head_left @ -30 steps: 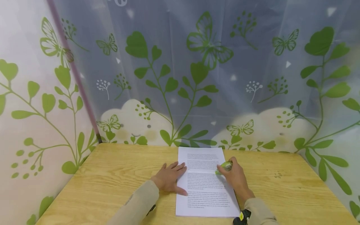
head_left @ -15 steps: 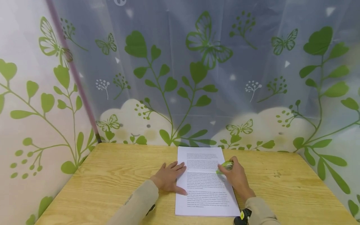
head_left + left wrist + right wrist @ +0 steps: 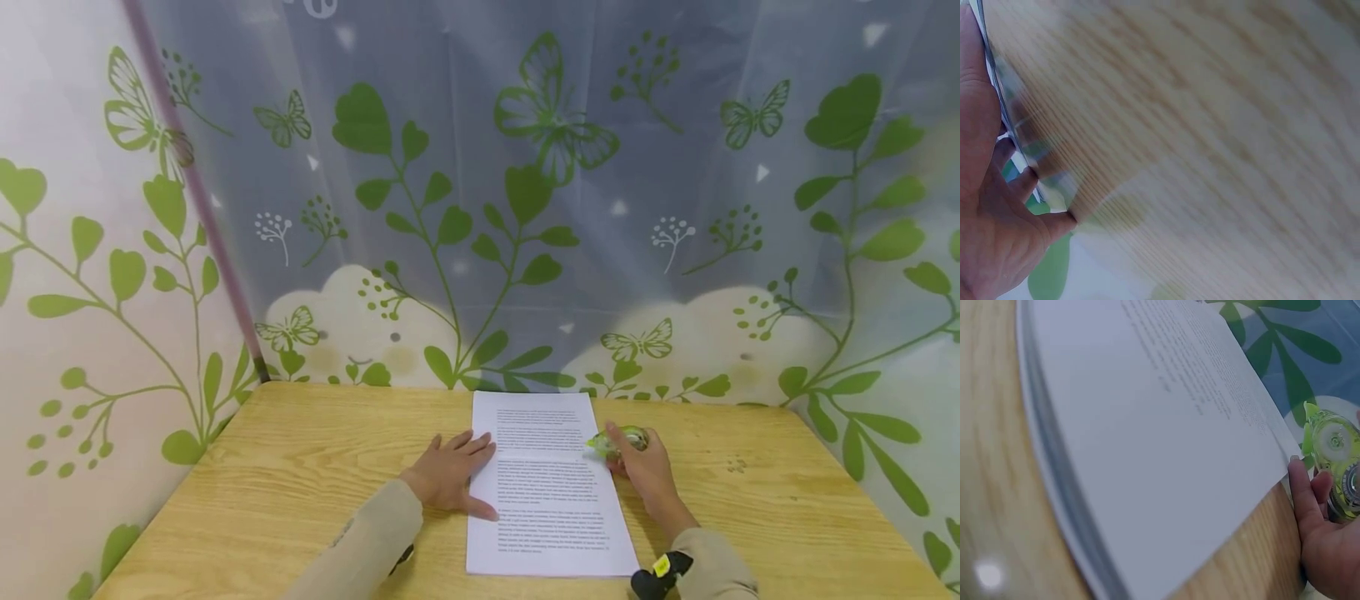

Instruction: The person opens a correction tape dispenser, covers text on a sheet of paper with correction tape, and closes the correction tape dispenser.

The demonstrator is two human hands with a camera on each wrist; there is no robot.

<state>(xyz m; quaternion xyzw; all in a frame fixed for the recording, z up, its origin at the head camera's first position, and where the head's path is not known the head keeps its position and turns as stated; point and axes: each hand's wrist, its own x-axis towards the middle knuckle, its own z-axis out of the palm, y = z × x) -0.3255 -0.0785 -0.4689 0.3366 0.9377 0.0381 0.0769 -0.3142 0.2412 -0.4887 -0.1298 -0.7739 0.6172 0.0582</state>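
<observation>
A stack of printed paper lies on the table, its top sheet covered in lines of text. My left hand rests with spread fingers over the stack's left edge; in the left wrist view the same hand reaches along that edge. At the right edge, my right hand holds a clear green correction tape between thumb and fingers. Its tip points left, close over the end of a text line. In the right wrist view, two small reels show inside the correction tape, and a fingertip is right at the paper's edge.
The wooden table extends on both sides of the paper. Behind it hangs a curtain printed with leaves, butterflies and clouds. A dark band with a yellow tag is on the right wrist.
My right hand has shifted right with the correction tape, which now lies flatter, its tip drawn toward the paper's right edge. The left hand has stayed in place.
</observation>
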